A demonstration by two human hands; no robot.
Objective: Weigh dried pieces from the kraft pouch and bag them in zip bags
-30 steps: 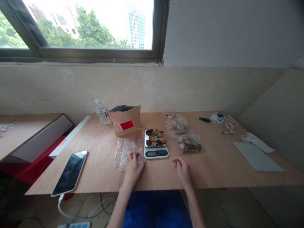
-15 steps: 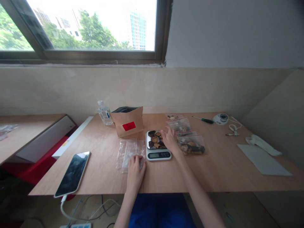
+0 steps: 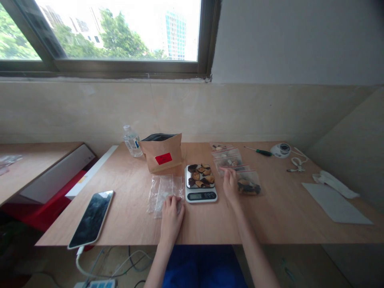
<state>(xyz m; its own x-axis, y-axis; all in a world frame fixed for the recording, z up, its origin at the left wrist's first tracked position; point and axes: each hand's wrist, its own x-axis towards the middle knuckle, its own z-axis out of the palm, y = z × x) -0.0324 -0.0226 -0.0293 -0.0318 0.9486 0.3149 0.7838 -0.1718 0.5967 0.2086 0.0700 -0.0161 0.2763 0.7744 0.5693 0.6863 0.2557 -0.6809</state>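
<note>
One crinkled clear zip bag point(image 3: 164, 196) lies under left-hand fingers point(image 3: 174, 200) pressed together; right-hand fingers point(image 3: 225, 172) touch another bag point(image 3: 227, 158).

Daylight is entering through the window point(image 3: 120, 36), and the sky is blowing out to near-white, washing the distant tower point(image 3: 175, 36) pale. The wooden tabletop point(image 3: 279, 216) is receiving soft, even light, with shadows staying faint. The phone screen point(image 3: 91, 219) is catching pale glare near its upper corner. Wide-lens distortion is bending the window frame point(image 3: 120, 70) toward the edges (the top right corner is darkening too), and the digital scale's display point(image 3: 199, 196) is reading too soft to make out.
</note>
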